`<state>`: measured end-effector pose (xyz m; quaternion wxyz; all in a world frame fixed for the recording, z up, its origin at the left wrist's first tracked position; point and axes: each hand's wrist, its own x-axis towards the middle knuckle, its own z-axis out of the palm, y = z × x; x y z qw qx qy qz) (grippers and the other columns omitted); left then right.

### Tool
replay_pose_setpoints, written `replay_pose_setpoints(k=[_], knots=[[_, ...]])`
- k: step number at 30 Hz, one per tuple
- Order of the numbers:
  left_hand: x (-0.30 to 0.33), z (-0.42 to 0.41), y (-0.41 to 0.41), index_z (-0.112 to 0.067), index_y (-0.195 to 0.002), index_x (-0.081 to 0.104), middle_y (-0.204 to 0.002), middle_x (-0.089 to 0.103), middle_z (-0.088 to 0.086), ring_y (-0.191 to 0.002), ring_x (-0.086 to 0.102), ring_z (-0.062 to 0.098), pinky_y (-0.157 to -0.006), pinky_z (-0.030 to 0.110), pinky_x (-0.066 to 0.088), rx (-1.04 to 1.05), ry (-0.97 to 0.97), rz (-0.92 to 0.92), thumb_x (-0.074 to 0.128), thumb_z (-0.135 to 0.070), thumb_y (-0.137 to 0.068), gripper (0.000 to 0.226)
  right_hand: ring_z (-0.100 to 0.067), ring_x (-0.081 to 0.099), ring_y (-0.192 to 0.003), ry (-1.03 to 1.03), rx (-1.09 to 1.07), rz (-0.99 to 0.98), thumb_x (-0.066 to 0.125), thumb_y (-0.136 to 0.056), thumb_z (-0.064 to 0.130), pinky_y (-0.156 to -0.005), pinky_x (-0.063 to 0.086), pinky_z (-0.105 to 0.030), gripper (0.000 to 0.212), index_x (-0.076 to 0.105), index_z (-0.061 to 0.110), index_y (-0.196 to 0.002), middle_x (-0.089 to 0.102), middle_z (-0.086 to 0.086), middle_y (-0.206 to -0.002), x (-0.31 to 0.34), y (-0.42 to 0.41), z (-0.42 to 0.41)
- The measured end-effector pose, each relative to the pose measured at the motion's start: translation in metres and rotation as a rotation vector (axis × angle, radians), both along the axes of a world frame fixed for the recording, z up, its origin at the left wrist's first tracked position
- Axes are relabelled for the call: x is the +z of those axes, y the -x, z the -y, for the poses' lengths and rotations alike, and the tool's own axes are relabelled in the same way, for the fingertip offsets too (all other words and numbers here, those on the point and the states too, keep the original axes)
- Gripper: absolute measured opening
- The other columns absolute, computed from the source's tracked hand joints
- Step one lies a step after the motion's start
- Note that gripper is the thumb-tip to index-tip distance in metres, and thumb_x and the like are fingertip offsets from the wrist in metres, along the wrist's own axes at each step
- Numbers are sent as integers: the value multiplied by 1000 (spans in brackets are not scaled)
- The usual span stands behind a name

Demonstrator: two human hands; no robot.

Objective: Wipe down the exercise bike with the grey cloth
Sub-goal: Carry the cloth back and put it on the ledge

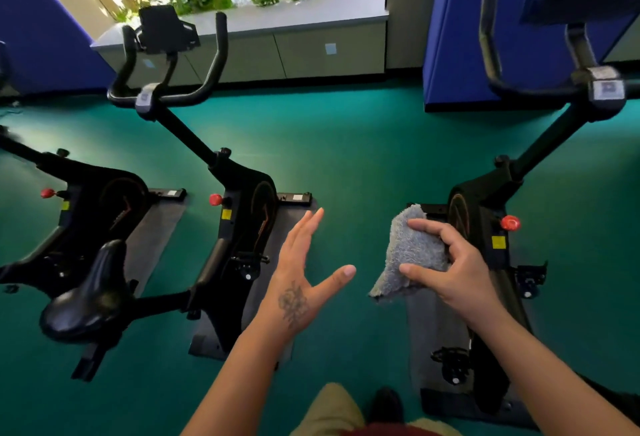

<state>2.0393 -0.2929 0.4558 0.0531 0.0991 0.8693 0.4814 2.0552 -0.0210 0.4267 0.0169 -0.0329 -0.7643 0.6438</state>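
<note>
Right hand [457, 269] pinches the grey cloth [412, 252] in its grip, exercise bike [485, 200] at two o'clock. Left hand [301, 269] hovers open, fingers spread.

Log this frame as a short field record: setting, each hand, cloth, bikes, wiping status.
setting: gym room, green floor
left hand: open, fingers spread, holds nothing
right hand: grips the grey cloth
cloth: bunched, held in the air, touching no bike
bikes: three in a row; right bike nearest the cloth, middle bike, left bike
wiping status: not yet in contact
</note>
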Motion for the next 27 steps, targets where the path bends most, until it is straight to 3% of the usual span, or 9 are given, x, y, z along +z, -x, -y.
replay_pose_setpoints(k=[4, 8, 10, 15, 20, 23, 27], knots=[[-4, 2, 64, -53, -163, 29, -175, 19, -18, -162, 14, 1, -127, 27, 17, -22, 44, -39, 72, -69, -85, 90, -9, 64, -120, -36, -5, -4, 94, -74, 8, -103, 54, -40, 64, 68, 33, -127, 66, 11, -130, 0, 54, 5], [-21, 1, 145, -64, -157, 25, -175, 16, -20, -163, 10, 2, -132, 40, 18, -66, 63, -54, 67, -76, -84, 85, -12, 64, -121, -80, -31, -13, 91, -72, 20, -102, 54, -42, 63, 67, 36, -128, 64, 8, -131, -3, 117, 5], [-29, 3, 187, -61, -159, 27, -174, 15, -22, -163, 9, 3, -133, 44, 19, -87, 45, -51, 66, -77, -84, 86, -10, 63, -119, -103, -72, -6, 90, -70, 24, -101, 54, -38, 62, 68, 35, -128, 64, 8, -130, -3, 149, 9], [-29, 11, 293, -54, -162, 29, -174, 15, -22, -162, 8, 0, -133, 40, 18, -173, 5, -24, 65, -79, -83, 90, -7, 63, -118, -130, -154, 22, 94, -74, 8, -102, 55, -43, 64, 69, 32, -127, 65, 10, -130, 6, 228, 22], [-22, 9, 387, -49, -162, 33, -174, 19, -18, -162, 13, 3, -133, 41, 19, -209, -12, -24, 66, -76, -84, 89, -9, 64, -120, -140, -202, 10, 88, -68, 24, -106, 53, -45, 62, 68, 32, -127, 66, 8, -130, 15, 304, 31], [-21, 2, 432, -51, -162, 32, -173, 18, -21, -162, 12, 1, -131, 37, 19, -224, -25, -24, 66, -77, -84, 89, -8, 63, -121, -145, -193, 4, 88, -71, 23, -105, 52, -39, 61, 68, 33, -127, 65, 8, -130, 18, 350, 23], [-27, -5, 500, -53, -162, 29, -173, 14, -24, -161, 11, -3, -128, 33, 18, -240, 6, -9, 65, -80, -82, 91, -6, 63, -118, -126, -208, -2, 93, -74, 7, -101, 52, -30, 63, 68, 33, -126, 65, 7, -130, 11, 430, 3]])
